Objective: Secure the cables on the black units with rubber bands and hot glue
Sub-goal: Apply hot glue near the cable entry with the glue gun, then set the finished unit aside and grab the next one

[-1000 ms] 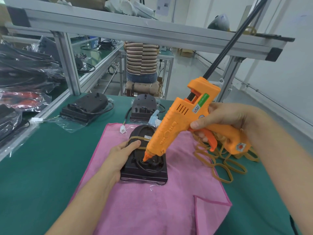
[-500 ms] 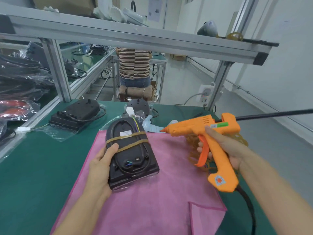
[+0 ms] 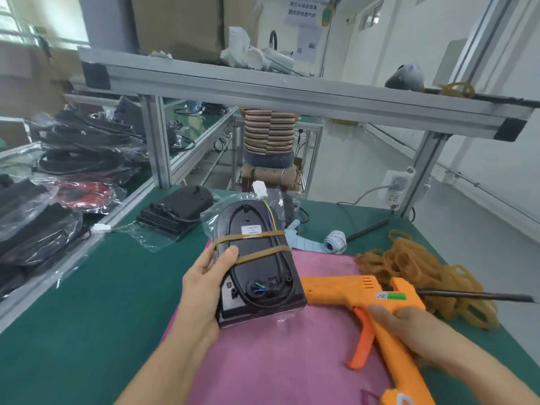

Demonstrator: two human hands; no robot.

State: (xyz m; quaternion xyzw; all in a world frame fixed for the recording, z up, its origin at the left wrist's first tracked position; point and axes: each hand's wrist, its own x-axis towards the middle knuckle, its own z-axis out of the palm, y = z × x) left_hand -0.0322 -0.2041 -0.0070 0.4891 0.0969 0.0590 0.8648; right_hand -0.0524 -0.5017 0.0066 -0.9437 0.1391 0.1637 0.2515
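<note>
Green bench point(image 3: 87, 302), pink cloth point(image 3: 292, 361), left hand point(image 3: 204, 285) gripping black unit point(image 3: 257, 273), right hand point(image 3: 409, 325) gripping glue gun point(image 3: 350, 290)

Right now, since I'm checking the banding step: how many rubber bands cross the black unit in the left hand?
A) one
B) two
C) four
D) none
B: two tan bands cross the unit that the left hand holds, one near the label and one slanting just below it.

No text is legible: the white label point(image 3: 250, 228) on the black unit point(image 3: 257, 264) and the glue gun point(image 3: 368, 305) sticker are blurred.
</note>
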